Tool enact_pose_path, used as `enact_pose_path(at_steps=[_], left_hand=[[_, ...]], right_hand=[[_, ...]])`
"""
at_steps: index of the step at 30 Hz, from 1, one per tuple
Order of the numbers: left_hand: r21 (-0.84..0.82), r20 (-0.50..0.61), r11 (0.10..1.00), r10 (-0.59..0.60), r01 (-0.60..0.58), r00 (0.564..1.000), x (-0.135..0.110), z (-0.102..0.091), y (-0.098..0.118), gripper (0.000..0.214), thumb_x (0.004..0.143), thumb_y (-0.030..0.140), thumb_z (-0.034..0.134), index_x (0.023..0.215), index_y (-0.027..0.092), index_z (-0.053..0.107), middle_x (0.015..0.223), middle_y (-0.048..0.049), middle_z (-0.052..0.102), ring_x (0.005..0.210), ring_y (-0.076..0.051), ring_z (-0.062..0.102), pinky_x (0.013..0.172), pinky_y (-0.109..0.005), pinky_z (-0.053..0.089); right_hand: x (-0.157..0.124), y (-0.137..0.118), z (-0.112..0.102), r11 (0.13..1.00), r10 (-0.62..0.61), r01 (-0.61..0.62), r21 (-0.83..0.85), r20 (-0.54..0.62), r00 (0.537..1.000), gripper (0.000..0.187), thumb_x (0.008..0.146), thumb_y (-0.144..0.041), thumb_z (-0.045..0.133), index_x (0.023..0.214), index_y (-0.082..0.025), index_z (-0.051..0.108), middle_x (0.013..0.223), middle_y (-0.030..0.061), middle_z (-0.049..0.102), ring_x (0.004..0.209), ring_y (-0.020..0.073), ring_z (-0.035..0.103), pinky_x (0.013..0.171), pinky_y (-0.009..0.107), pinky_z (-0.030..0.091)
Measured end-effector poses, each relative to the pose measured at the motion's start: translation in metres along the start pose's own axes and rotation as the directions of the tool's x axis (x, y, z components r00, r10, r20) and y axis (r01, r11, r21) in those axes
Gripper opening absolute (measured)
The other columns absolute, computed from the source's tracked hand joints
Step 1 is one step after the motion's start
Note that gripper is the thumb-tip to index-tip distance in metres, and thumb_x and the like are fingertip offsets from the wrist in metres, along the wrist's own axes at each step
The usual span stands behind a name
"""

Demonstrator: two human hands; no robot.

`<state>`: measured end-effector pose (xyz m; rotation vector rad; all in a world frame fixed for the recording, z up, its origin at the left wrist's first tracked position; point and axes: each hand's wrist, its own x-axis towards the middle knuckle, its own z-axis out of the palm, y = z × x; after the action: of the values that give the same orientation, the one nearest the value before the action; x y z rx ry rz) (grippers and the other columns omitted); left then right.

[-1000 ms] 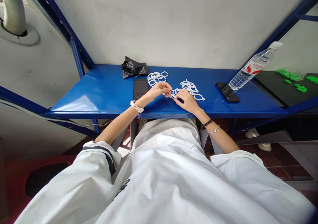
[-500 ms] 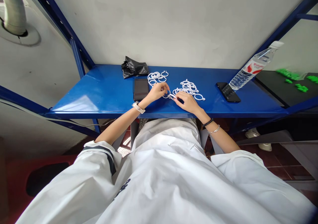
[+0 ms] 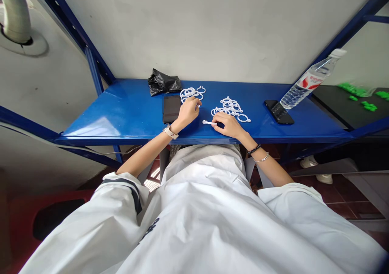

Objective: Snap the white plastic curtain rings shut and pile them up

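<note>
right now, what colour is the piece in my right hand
The piece in your right hand is white; the head view, the only one, shows it.

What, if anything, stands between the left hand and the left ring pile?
Nothing visible: the left hand overlaps the left ring pile's near edge in view. The dark flat device lies beside the hand, to its left.

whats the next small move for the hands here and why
Probably bring the left hand to the free end of the white ring: the right hand grips its other end, leaving that knobbed end exposed toward the left hand. The left hand is at the left ring pile; whether it holds anything isn't clear.
</note>
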<state>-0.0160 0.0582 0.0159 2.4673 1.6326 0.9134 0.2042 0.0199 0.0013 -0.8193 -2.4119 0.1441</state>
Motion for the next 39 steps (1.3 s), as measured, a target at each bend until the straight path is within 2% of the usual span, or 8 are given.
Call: enact_pose_path(at_steps=[9,16,21,28,32,36,39], left_hand=[[0.041,-0.007,0.998,-0.039,0.039,0.999,-0.001,0.002,-0.001,0.033,0.088,0.008,0.04,0.104,0.017,0.068,0.115,-0.0144,0.064,0.112,-0.029,0.058,0.087,-0.038,0.052],[0.039,-0.021,0.999,-0.013,0.014,1.0,-0.002,-0.001,0.001,0.029,0.088,0.01,0.043,0.105,0.016,0.066,0.117,-0.0149,0.061,0.113,-0.03,0.056,0.097,-0.042,0.046],[0.02,-0.065,0.999,-0.028,0.029,0.997,-0.002,0.0,0.003,0.022,0.088,0.01,0.047,0.099,0.016,0.066,0.119,-0.015,0.058,0.117,-0.032,0.053,0.095,-0.044,0.044],[-0.115,-0.1,0.987,0.1,-0.112,0.99,-0.004,0.006,0.005,0.018,0.085,0.007,0.05,0.086,0.016,0.065,0.098,-0.0108,0.063,0.099,-0.025,0.058,0.09,-0.037,0.047],[-0.227,-0.047,0.959,0.164,-0.171,0.985,-0.011,0.008,0.014,0.018,0.083,0.007,0.05,0.086,0.016,0.065,0.093,-0.0081,0.066,0.089,-0.021,0.061,0.081,-0.033,0.049],[-0.341,0.038,0.925,0.192,-0.168,0.981,-0.026,0.008,0.019,0.017,0.085,0.01,0.049,0.087,0.015,0.065,0.086,-0.0056,0.068,0.077,-0.017,0.062,0.07,-0.027,0.048],[-0.401,0.063,0.899,0.221,-0.178,0.973,-0.042,0.005,0.018,0.018,0.088,0.014,0.048,0.091,0.014,0.066,0.086,-0.0053,0.07,0.073,-0.014,0.062,0.067,-0.025,0.048]], right_hand=[[-0.001,0.001,0.0,0.999,-0.006,0.006,0.035,-0.003,1.0,0.018,0.094,-0.034,0.055,0.081,-0.022,0.058,0.084,0.0054,0.064,0.079,0.0208,0.058,0.071,0.033,0.046],[0.0,0.001,0.0,1.0,-0.011,0.011,0.019,0.004,1.0,0.029,0.096,-0.04,0.054,0.073,-0.022,0.05,0.083,0.0046,0.061,0.078,0.0194,0.055,0.07,0.032,0.043],[0.0,0.0,-0.001,0.999,-0.012,0.012,0.031,0.004,1.0,0.035,0.098,-0.041,0.051,0.069,-0.022,0.045,0.083,0.0051,0.061,0.078,0.0187,0.055,0.07,0.031,0.042],[-0.001,0.001,0.0,1.0,-0.017,0.017,0.014,0.007,1.0,0.037,0.101,-0.042,0.046,0.071,-0.021,0.05,0.085,0.0064,0.062,0.081,0.0194,0.055,0.072,0.032,0.043],[0.0,0.0,0.002,0.999,0.01,-0.01,0.046,-0.001,1.0,0.039,0.103,-0.044,0.039,0.074,-0.021,0.051,0.082,0.0062,0.06,0.079,0.0195,0.054,0.073,0.032,0.042],[0.0,-0.003,0.002,0.987,0.08,-0.078,0.14,-0.004,0.997,0.047,0.104,-0.051,0.033,0.07,-0.022,0.047,0.07,0.0025,0.054,0.068,0.0169,0.049,0.068,0.031,0.039],[0.001,-0.006,0.001,0.941,0.163,-0.165,0.295,0.032,0.986,0.053,0.102,-0.058,0.032,0.069,-0.021,0.051,0.068,0.0016,0.056,0.064,0.0151,0.051,0.068,0.03,0.04]])
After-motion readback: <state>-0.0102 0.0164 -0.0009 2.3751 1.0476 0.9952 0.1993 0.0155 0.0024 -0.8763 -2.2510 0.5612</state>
